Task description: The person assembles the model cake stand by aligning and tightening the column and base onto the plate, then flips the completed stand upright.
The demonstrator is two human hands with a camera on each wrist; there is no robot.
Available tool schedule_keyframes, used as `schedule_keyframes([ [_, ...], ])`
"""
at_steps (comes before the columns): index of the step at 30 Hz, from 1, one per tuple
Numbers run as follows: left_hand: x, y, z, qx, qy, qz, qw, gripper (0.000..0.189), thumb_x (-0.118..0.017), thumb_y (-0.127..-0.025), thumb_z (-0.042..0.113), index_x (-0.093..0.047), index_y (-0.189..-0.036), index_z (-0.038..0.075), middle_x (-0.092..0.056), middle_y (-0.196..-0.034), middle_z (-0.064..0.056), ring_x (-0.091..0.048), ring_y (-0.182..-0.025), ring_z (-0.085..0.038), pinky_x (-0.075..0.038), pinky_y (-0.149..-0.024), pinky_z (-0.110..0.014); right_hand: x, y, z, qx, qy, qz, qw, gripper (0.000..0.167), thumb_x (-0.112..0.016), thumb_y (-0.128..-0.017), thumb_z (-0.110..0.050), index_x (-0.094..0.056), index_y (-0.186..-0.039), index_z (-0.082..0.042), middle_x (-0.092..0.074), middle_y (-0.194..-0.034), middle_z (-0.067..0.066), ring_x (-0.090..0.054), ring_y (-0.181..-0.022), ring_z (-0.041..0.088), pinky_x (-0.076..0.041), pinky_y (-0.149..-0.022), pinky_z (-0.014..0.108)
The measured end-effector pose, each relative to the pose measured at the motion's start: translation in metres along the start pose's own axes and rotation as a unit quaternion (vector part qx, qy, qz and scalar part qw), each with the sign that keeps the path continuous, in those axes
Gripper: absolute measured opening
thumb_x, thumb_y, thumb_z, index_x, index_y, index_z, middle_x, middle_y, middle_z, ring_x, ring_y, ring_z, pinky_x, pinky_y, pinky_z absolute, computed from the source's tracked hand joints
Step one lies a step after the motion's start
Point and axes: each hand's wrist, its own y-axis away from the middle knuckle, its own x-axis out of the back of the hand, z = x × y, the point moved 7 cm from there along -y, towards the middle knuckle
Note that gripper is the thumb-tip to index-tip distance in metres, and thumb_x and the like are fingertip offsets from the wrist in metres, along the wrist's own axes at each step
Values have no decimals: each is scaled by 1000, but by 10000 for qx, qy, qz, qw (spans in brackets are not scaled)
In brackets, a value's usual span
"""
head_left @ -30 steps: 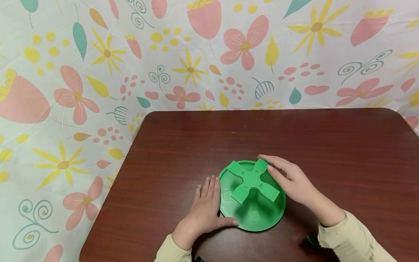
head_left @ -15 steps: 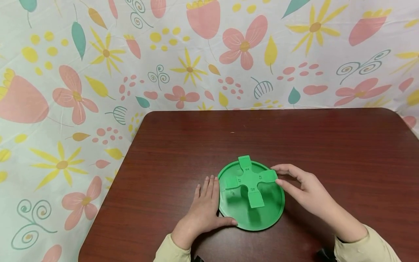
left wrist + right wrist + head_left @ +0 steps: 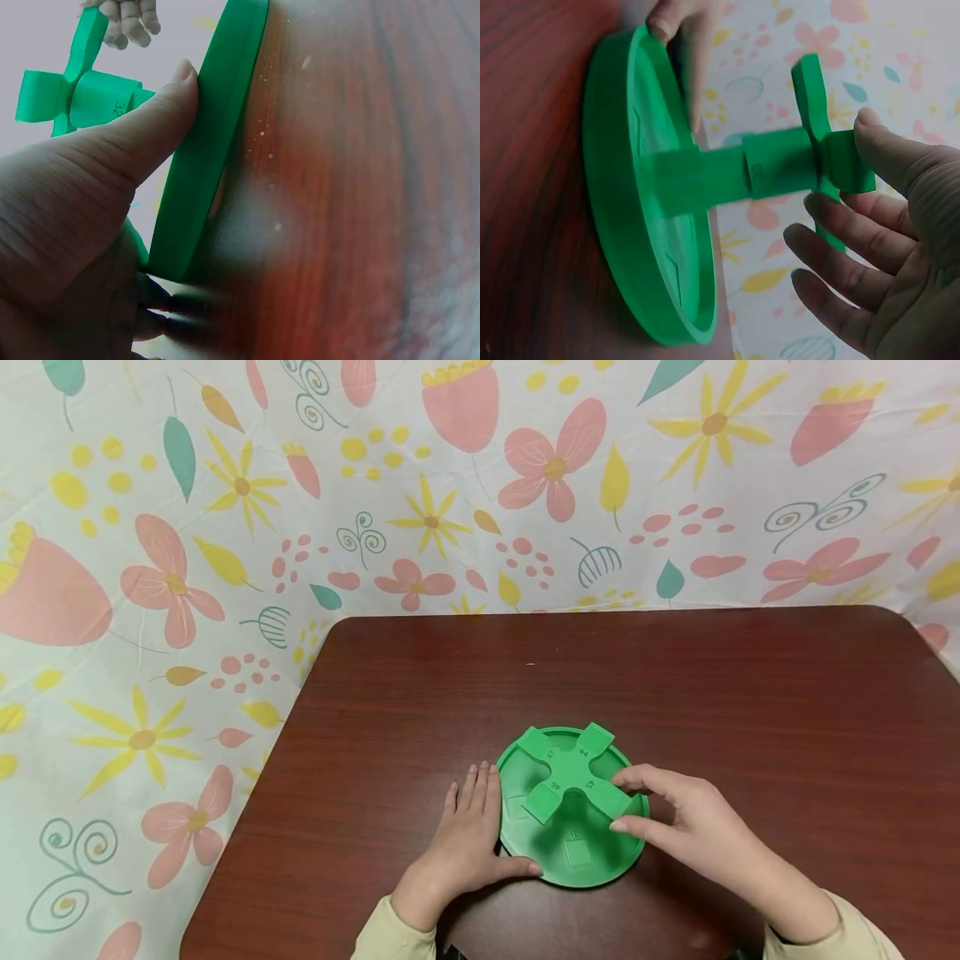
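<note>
A green round base with a raised rim [image 3: 585, 882] lies flat on the table. Above it, on a stepped green post [image 3: 780, 166], sits a green cross-shaped piece [image 3: 572, 770] with numbered arms. My left hand [image 3: 467, 839] rests against the base's left side, fingers straight along the rim and thumb [image 3: 161, 120] on its near edge. With thumb and index finger, my right hand [image 3: 701, 822] pinches the end of the lower-right arm, marked 45. Its other fingers [image 3: 840, 259] are loosely bent beside the cross. The post is hidden from above.
Dark reddish-brown wood covers the table [image 3: 420, 693], whose far edge meets a white cloth [image 3: 465, 527] printed with flowers and leaves. Light-coloured sleeves [image 3: 832, 935] cover both forearms.
The cross has turned about a quarter turn clockwise, its 45 arm going from upper right to lower right. My right hand has come nearer with that arm. The left hand stays put.
</note>
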Motion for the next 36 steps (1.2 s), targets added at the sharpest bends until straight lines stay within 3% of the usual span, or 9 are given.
schedule_keyframes([
  [5,0,0,0,10,-5,-4,10000,130,-61,-71,81,-4,-155,-1,-7,-161,-19,-2,-149,-31,-12,-116,-54,-8,0,-9,190,227,45,9996,45,-88,-69,-25,-66,-108,-25,-63,-99,-17,-48,-63,1,-38,-56,10],
  [12,1,1,1,20,75,2,10000,130,-61,-71,80,-5,-155,-1,-7,-162,-19,-2,-149,-31,-12,-116,-54,-7,-2,-14,357,483,205,9980,51,-91,-64,-29,-67,-109,-22,-65,-99,-15,-52,-72,0,-37,-58,9],
  [18,1,1,0,37,34,-19,10000,130,-60,-71,81,-4,-155,0,-6,-162,-18,-2,-149,-31,-12,-116,-53,14,-10,-11,532,259,942,9938,48,-89,-65,-11,-70,-107,-21,-66,-100,-12,-58,-87,1,-44,-74,12],
  [21,1,1,0,21,59,-5,10000,130,-60,-71,81,-4,-155,0,-6,-162,-18,-2,-149,-30,-12,-116,-53,21,-16,-6,557,85,1224,9909,43,-83,-70,2,-71,-108,-15,-65,-103,-7,-59,-82,1,-47,-71,12],
  [24,1,1,1,-3,77,20,10000,130,-61,-71,80,-4,-155,-1,-6,-162,-18,-2,-149,-31,-12,-116,-54,19,-22,-2,380,136,1062,9935,47,-76,-79,4,-68,-120,-15,-64,-116,-2,-60,-87,-1,-48,-71,12],
  [30,0,1,1,-13,104,37,9999,130,-62,-71,79,-5,-155,-1,-7,-162,-18,-3,-149,-31,-12,-116,-54,7,-27,8,29,174,428,9989,52,-65,-92,-1,-53,-141,-14,-57,-137,4,-48,-124,-2,-38,-93,7],
  [36,1,2,1,20,90,18,10000,130,-62,-71,80,-5,-155,-1,-7,-162,-18,-2,-149,-31,-12,-116,-54,6,-26,13,141,-12,325,9994,57,-65,-89,6,-53,-140,-14,-61,-132,3,-51,-122,-2,-40,-93,9],
])
